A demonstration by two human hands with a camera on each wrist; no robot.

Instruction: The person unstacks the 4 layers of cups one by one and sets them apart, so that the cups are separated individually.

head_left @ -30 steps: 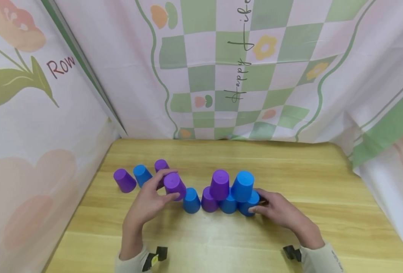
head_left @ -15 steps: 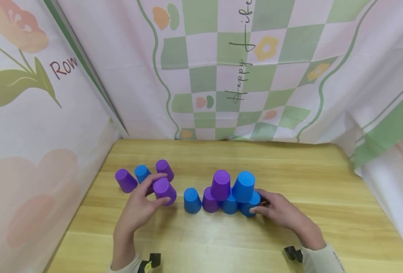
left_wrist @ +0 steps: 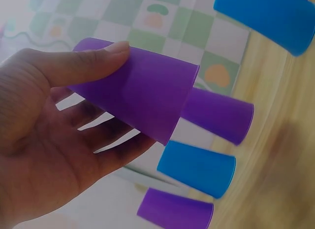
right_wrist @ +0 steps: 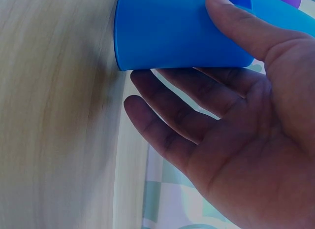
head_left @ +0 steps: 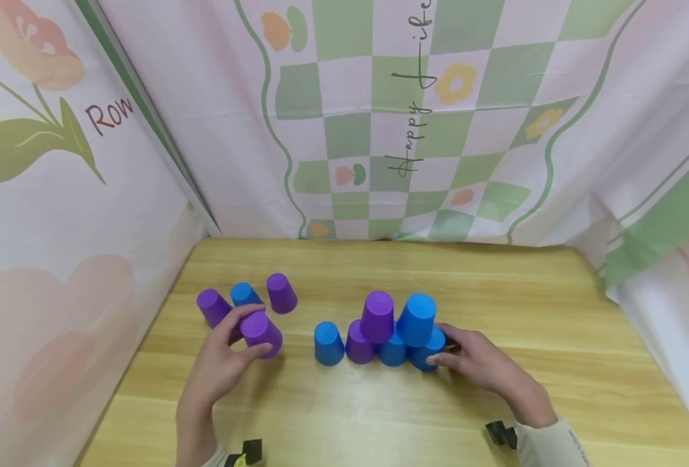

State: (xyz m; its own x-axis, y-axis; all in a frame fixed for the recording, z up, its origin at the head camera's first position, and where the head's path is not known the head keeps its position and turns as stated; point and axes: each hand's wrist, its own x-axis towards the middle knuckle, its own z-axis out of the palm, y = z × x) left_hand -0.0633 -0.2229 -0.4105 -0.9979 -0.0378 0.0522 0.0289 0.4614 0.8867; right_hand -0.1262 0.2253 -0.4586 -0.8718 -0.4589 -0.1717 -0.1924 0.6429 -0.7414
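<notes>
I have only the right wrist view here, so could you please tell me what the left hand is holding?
Observer: The left hand holds a purple cup between its thumb and fingers.
Operator: Thank you. What colours make up the bottom row of cups at the right hand?
Observer: From left to right in the head view, it runs blue, purple, blue, blue.
Operator: Besides those and the held one, do any cups stand apart from the stack?
Observer: Yes, a group of three cups, two purple and one blue, stands on the left, just beyond the left hand.
</notes>
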